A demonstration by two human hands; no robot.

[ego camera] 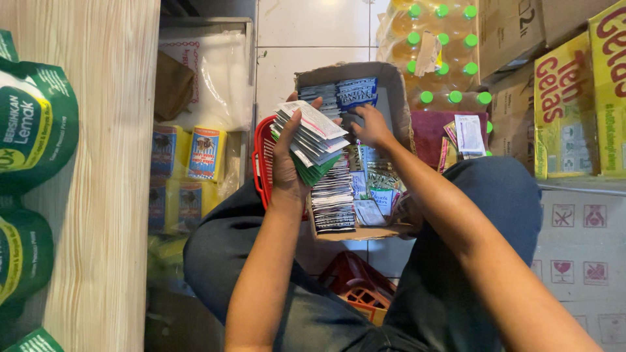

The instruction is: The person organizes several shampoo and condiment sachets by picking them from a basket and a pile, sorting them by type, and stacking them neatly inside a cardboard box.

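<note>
Head view: left hand [287, 163] grip pinches sachet stack [313, 140]; right hand [372, 127] grip unclear in box [398, 91]

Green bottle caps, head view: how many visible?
10 green caps: three in the top row, three in the middle row, three below, one by the cloth. More may be hidden behind the boxes.
</note>
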